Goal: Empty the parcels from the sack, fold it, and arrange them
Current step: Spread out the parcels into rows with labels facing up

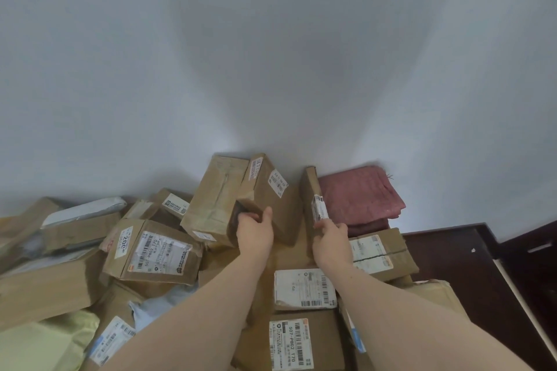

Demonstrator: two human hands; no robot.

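A: Where are the parcels?

B: Heaped on the floor against the wall point(271, 54). The folded red sack point(361, 196) lies at the right, by the wall. The left hand point(254, 230) curls round the lower corner of a tilted box point(268, 190); the right hand point(330, 238) pinches the near edge of a thin flat parcel point(313, 202) standing on edge.

A: How will they handle?

B: Stiff cardboard, probably light. The tape may be slick, so I'd grip corners and edges. The flat one could tip; I'd steady it low.
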